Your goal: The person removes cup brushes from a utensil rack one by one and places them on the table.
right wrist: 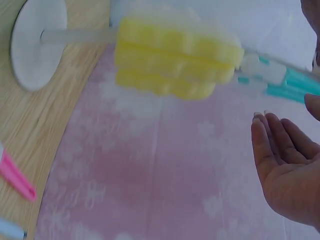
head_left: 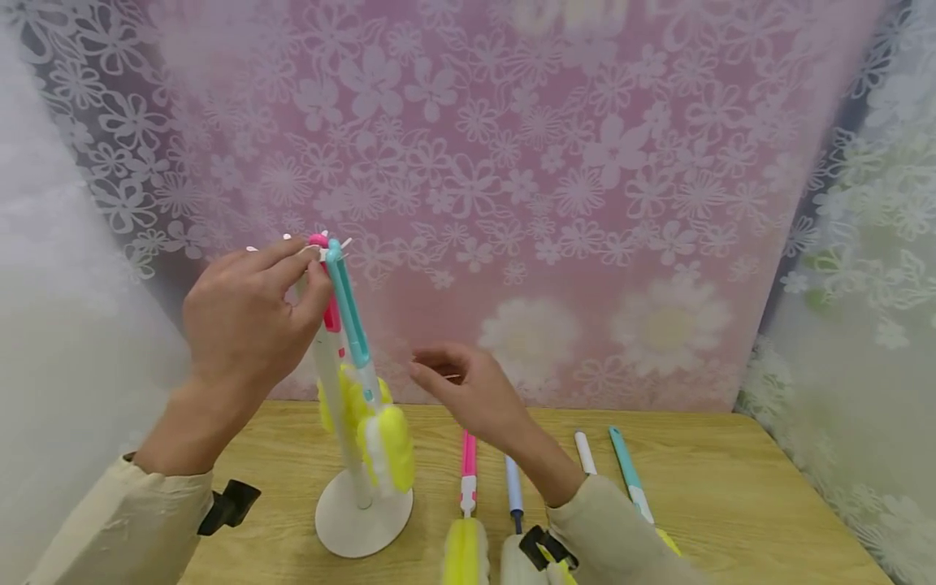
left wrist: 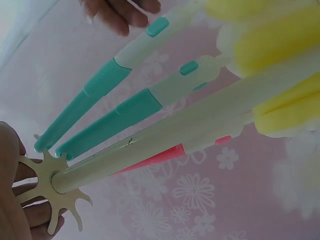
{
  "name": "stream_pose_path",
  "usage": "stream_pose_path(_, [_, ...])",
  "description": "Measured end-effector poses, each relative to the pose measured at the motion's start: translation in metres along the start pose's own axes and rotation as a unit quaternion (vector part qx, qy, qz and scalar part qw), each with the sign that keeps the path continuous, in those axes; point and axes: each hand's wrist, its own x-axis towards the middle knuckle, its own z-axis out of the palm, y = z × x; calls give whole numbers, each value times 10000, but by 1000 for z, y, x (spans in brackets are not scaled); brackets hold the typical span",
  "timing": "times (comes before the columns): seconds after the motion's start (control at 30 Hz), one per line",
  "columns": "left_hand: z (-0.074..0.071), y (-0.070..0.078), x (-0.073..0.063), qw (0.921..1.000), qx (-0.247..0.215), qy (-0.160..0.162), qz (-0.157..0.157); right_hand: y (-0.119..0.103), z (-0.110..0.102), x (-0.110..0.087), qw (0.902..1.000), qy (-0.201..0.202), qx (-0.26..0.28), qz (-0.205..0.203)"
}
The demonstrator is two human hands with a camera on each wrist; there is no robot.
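My left hand [head_left: 244,321] holds the top of a white stand [head_left: 331,398], its fingers among the prongs of the hook rack [left wrist: 46,182] in the left wrist view. Bottle brushes hang from the prongs by their handles. Two have teal handles [left wrist: 107,79], and a pink handle [left wrist: 160,159] shows behind the pole. Their yellow and white sponge heads [head_left: 395,447] hang down around the pole. To the right of the stand, my right hand [head_left: 471,394] is in the air, holding nothing, fingers slightly bent and apart from the brushes.
More brushes lie on the wooden table [head_left: 731,487]: one with a pink handle [head_left: 469,463], one light blue [head_left: 514,487], one white [head_left: 585,452] and one teal [head_left: 627,465]. My right forearm covers part of them. A flowered pink curtain [head_left: 512,162] hangs behind.
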Motion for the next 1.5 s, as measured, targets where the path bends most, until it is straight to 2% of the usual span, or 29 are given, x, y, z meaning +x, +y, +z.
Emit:
stream_pose_path(0.1, [1, 1, 1, 10000, -34, 7, -35, -10, 20, 9, 10000, 55, 57, -51])
stream_pose_path(0.2, [2, 2, 1, 10000, -60, 6, -37, -19, 34, 15, 9995, 295, 115, 7])
stream_pose_path(0.5, [5, 7, 2, 9997, -129, 184, -62, -20, 52, 22, 9955, 809, 420, -249])
stream_pose_path(0.73, [8, 7, 5, 9992, -182, 363, -42, -19, 49, 23, 9950, 767, 495, -397])
stream_pose_path(1.03, [8, 7, 7, 9998, -112, 182, 37, -20, 41, 21, 9947, 768, 587, -339])
stream_pose_path(1.27, [11, 5, 3, 9993, -342, 115, -53, -20, 32, 20, 9934, 815, 681, -430])
stream_pose_path(1.37, [11, 6, 2, 9995, -189, 238, -89, -21, 24, 17, 9925, 899, 647, -525])
stream_pose_path(1.5, [6, 6, 2, 9991, 301, 280, -53, -20, 14, 14, 9909, 1012, 614, -634])
